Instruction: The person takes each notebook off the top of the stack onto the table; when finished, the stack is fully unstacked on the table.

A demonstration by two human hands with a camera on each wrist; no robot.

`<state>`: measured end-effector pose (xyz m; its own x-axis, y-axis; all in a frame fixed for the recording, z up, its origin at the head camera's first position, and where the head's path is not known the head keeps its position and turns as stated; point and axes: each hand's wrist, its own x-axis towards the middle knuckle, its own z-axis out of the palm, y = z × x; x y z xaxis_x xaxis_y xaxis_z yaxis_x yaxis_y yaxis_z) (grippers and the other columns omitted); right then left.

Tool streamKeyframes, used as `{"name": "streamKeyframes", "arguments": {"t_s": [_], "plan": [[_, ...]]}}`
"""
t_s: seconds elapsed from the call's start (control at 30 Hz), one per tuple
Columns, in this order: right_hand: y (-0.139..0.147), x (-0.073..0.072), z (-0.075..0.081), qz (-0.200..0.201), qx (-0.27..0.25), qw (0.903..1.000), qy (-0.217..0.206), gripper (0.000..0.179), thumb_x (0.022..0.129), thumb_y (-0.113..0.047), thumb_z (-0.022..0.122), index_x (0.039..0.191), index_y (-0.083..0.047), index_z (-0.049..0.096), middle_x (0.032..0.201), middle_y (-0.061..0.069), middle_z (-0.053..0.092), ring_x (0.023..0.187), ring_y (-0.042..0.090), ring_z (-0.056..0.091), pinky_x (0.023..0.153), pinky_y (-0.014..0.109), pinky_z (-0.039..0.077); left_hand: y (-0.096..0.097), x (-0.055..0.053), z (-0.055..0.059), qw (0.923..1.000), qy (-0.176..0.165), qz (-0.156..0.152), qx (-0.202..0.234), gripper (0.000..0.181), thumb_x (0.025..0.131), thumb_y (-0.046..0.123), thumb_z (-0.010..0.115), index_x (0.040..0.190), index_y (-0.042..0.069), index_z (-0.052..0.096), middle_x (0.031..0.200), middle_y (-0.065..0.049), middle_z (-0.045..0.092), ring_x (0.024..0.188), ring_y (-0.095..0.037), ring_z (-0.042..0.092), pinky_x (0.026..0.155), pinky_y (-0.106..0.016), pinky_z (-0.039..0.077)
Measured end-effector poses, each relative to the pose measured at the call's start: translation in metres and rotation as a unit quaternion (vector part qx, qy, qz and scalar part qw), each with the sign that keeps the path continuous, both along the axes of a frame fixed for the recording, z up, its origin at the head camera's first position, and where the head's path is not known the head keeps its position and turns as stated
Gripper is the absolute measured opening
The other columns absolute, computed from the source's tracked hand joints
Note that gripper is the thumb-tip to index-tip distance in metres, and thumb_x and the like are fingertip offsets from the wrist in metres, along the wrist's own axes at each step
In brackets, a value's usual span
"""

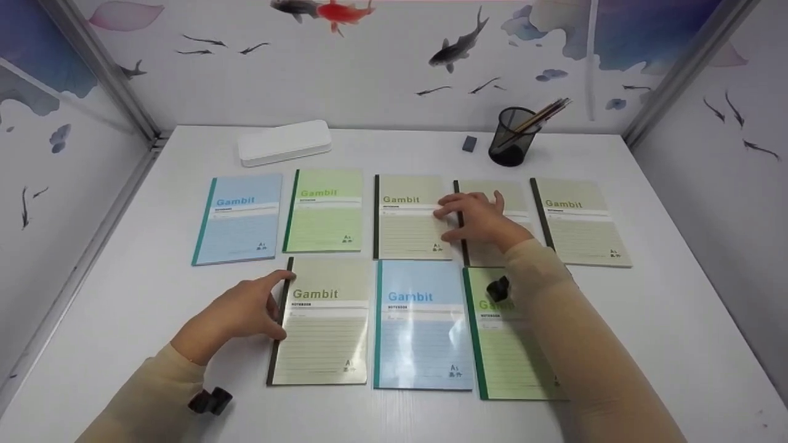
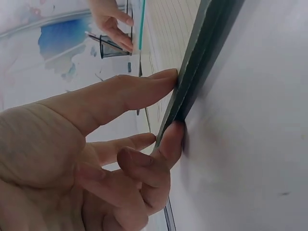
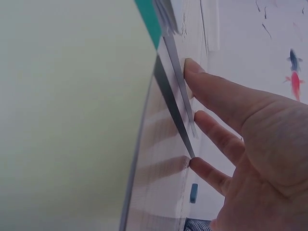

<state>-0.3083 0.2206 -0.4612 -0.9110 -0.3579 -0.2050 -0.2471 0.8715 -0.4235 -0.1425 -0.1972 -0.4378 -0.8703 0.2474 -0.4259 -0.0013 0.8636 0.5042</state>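
Observation:
Gambit notebooks lie in two rows on the white table. My left hand (image 1: 229, 312) touches the dark spine of the front-left beige notebook (image 1: 326, 344), thumb and index finger apart along it. In the left wrist view, fingertips rest against that spine (image 2: 195, 67). My right hand (image 1: 483, 220) hovers low over a back-row beige notebook (image 1: 492, 253) and partly covers it. Its fingertips are at the right edge of the middle beige notebook (image 1: 406, 237). A blue notebook (image 1: 423, 344) lies front middle; my right forearm partly hides a green notebook (image 1: 511, 363).
Also in the back row are a blue notebook (image 1: 237, 231), a green one (image 1: 326, 221) and a beige one (image 1: 582, 231). Behind them sit a white case (image 1: 284, 144), a dark eraser (image 1: 470, 144) and a black mesh pencil holder (image 1: 510, 151). Printed panels enclose the table.

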Motion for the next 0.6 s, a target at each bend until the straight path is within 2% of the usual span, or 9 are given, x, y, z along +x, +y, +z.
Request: {"name": "streamKeyframes", "arguments": {"t_s": [0.23, 0.37, 0.43, 0.5, 0.6], "plan": [[0.001, 0.004, -0.001, 0.008, 0.003, 1.0000, 0.003, 0.052, 0.087, -0.029, 0.084, 0.136, -0.027, 0.068, 0.162, -0.003, 0.045, 0.154, 0.037, 0.025, 0.120, 0.071, -0.010, 0.009, -0.006, 0.003, 0.9961, 0.013, -0.016, -0.086, 0.097, 0.067, 0.015, 0.094, 0.150, 0.015, 0.045, 0.081, -0.003, 0.066, 0.073, -0.021, 0.059, 0.064, -0.036, 0.044], [0.003, 0.007, -0.004, 0.034, -0.008, 0.9994, -0.001, 0.055, 0.092, -0.031, 0.079, 0.144, -0.025, 0.062, 0.166, -0.003, 0.039, 0.156, 0.035, 0.022, 0.123, 0.067, -0.004, 0.015, -0.013, 0.009, 0.9919, 0.028, -0.010, -0.123, 0.081, 0.072, 0.021, 0.092, 0.143, 0.012, 0.054, 0.095, -0.008, 0.070, 0.083, -0.025, 0.060, 0.070, -0.042, 0.047], [0.005, 0.008, -0.006, 0.045, -0.025, 0.9986, -0.010, 0.058, 0.096, -0.033, 0.075, 0.150, -0.024, 0.056, 0.169, -0.002, 0.032, 0.158, 0.034, 0.019, 0.126, 0.063, 0.001, 0.017, -0.021, 0.013, 0.9918, 0.039, 0.003, -0.122, 0.071, 0.079, 0.025, 0.087, 0.141, 0.010, 0.056, 0.105, -0.011, 0.071, 0.088, -0.027, 0.060, 0.073, -0.043, 0.047], [0.009, 0.008, -0.007, 0.041, -0.047, 0.9978, -0.023, 0.062, 0.099, -0.035, 0.070, 0.155, -0.022, 0.048, 0.172, -0.002, 0.024, 0.160, 0.032, 0.015, 0.127, 0.061, 0.006, 0.019, -0.032, 0.015, 0.9933, 0.051, 0.020, -0.102, 0.065, 0.087, 0.028, 0.081, 0.143, 0.007, 0.055, 0.110, -0.013, 0.071, 0.090, -0.027, 0.061, 0.074, -0.042, 0.048], [0.017, 0.006, -0.007, 0.003, -0.074, 0.9970, -0.022, 0.065, 0.103, -0.037, 0.063, 0.160, -0.020, 0.039, 0.175, 0.000, 0.016, 0.161, 0.032, 0.013, 0.127, 0.060, 0.012, 0.022, -0.051, 0.015, 0.9936, 0.084, 0.043, -0.063, 0.064, 0.095, 0.028, 0.072, 0.150, 0.006, 0.047, 0.112, -0.014, 0.071, 0.089, -0.026, 0.064, 0.073, -0.039, 0.048]]}}
